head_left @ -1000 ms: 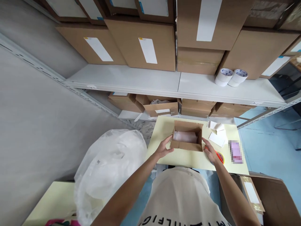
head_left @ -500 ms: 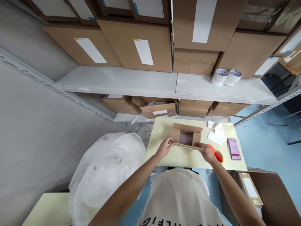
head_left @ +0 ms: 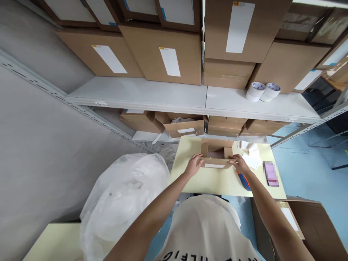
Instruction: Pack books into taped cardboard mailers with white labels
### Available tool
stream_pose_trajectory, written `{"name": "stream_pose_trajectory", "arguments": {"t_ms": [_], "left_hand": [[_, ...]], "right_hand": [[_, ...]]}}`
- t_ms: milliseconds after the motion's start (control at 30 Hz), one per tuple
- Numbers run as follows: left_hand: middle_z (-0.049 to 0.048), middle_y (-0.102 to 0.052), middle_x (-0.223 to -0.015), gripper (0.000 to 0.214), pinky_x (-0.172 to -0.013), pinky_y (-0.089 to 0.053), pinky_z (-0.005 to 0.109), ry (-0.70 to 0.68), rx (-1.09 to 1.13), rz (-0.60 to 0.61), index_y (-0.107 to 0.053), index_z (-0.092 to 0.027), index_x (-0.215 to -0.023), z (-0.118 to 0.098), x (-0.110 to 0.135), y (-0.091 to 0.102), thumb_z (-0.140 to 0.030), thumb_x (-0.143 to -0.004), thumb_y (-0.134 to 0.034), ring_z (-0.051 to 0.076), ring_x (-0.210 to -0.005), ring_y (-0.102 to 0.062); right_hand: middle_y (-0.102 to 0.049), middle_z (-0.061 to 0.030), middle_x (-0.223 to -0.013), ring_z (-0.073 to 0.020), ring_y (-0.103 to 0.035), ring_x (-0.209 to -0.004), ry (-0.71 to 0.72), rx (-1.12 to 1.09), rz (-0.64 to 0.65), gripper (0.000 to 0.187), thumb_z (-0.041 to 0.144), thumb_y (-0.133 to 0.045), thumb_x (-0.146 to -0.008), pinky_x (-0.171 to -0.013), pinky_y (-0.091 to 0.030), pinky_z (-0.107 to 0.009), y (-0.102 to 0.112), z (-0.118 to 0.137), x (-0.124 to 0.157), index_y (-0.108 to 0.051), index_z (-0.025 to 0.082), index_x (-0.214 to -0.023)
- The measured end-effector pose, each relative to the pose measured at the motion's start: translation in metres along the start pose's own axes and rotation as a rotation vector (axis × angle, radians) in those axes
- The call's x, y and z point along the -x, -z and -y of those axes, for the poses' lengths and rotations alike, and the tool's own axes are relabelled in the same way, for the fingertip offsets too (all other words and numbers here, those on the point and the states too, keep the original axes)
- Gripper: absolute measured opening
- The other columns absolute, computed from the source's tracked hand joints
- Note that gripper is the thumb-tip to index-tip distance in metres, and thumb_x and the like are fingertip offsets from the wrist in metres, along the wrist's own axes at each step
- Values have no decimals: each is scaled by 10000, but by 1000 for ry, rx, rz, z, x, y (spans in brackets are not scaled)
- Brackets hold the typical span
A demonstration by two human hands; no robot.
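Note:
A small open cardboard box [head_left: 204, 161] stands on the pale yellow table [head_left: 209, 183], flaps up, with a white label on its near side. Something greyish-purple lies inside, only partly visible. At its left end, my left hand [head_left: 193, 165] grips the near corner between thumb and fingers. On the opposite end, my right hand [head_left: 240, 164] pinches the right corner. Just below the right hand lies a blue and orange-red tape dispenser [head_left: 244, 182], partly covered by my wrist.
White papers [head_left: 252, 160] and a blurred purple item [head_left: 271, 174] lie at the table's right. A large white plastic bag [head_left: 125, 195] bulges on the left. A big open carton [head_left: 317, 221] stands lower right. Ahead, a grey shelf [head_left: 141, 88] bears boxes and tape rolls [head_left: 255, 91].
The small box has tipped so its labelled near side now shows. Both hands still hold its ends. The tape dispenser by my right hand has turned, showing its blue side.

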State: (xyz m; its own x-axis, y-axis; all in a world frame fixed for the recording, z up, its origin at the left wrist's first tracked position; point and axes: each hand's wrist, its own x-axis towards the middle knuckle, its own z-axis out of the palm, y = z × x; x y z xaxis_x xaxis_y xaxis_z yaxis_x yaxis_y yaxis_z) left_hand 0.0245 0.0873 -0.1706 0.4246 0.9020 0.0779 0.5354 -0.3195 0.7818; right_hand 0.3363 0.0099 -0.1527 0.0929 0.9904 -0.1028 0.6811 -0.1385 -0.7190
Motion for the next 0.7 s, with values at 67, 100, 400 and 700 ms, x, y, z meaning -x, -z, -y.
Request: {"name": "stream_pose_trajectory", "arguments": {"t_ms": [67, 100, 400, 700], "left_hand": [[116, -606, -1241, 262, -1003, -481, 403, -21, -10, 12, -633, -177, -1085, 0, -7, 3, -296, -908, -481, 228, -1193, -570], [115, -613, -1227, 246, -1019, -470, 413, -38, -24, 25, -650, -176, -1038, 0, -11, 5, -302, -904, -487, 232, -1181, -576], [81, -647, -1104, 207, -881, -545, 370, 128, 225, 28, -609, -189, -987, 3, -22, -1, -281, -802, -600, 212, -1067, -615], [148, -579, -1320, 529, -899, -525, 350, 443, 431, -17, -493, -176, -1287, 6, -30, -15, -203, -778, -631, 224, -1143, -612]], "right_hand": [[-625, -120, -1081, -235, -661, -872, -40, 15, 2, 511, 584, -549, -828, -835, -541, -395, 2, 2, -5, -715, 177, -1088], [-634, -117, -1053, -230, -661, -824, -57, 29, 9, 516, 597, -564, -812, -818, -544, -398, 4, 3, -8, -724, 172, -1055], [-581, -152, -1248, -264, -666, -898, -169, -143, -28, 760, 553, -730, -651, -797, -555, -456, 8, 1, -16, -517, 214, -1297], [-456, -140, -1409, -297, -509, -1248, -72, -395, -44, 786, 427, -709, -679, -973, -478, -501, 5, 15, -50, -399, 269, -1384]]}}
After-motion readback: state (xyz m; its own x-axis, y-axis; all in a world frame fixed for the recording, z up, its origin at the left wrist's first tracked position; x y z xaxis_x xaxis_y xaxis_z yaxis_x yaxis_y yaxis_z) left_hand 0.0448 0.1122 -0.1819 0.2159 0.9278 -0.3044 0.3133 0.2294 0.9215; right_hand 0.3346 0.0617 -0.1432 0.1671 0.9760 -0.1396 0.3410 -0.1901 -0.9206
